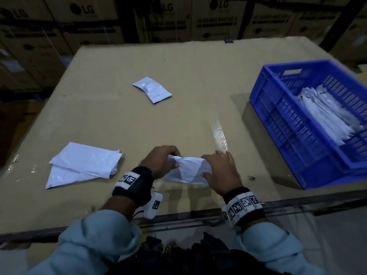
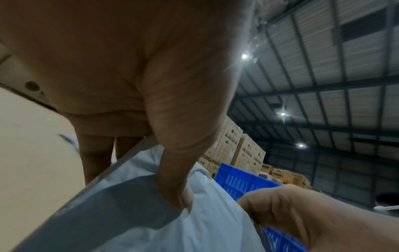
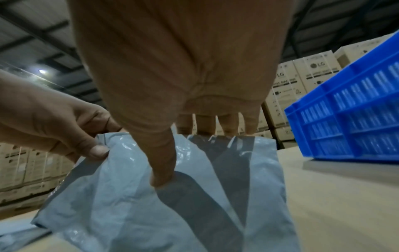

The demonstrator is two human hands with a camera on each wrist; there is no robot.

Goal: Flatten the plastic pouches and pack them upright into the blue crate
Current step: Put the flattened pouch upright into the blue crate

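Observation:
A white plastic pouch (image 1: 188, 170) is held just above the cardboard tabletop near the front edge. My left hand (image 1: 172, 159) pinches its left end between thumb and curled fingers. My right hand (image 1: 210, 165) holds the right end, thumb (image 3: 162, 177) on the near face and fingers over the far edge. The pouch (image 3: 134, 201) is creased and sags between the hands. The blue crate (image 1: 258, 96) stands to the right, with several white pouches (image 1: 325, 114) leaning on edge inside it. In the left wrist view my thumb (image 2: 177, 192) presses the pouch (image 2: 211, 221).
Two flat white pouches (image 1: 83, 165) lie stacked at the left. One crumpled pouch (image 1: 152, 89) lies further back in the middle. A strip of clear tape (image 1: 218, 133) runs along the tabletop (image 1: 178, 120). Stacked cardboard boxes (image 1: 164, 22) stand behind the table.

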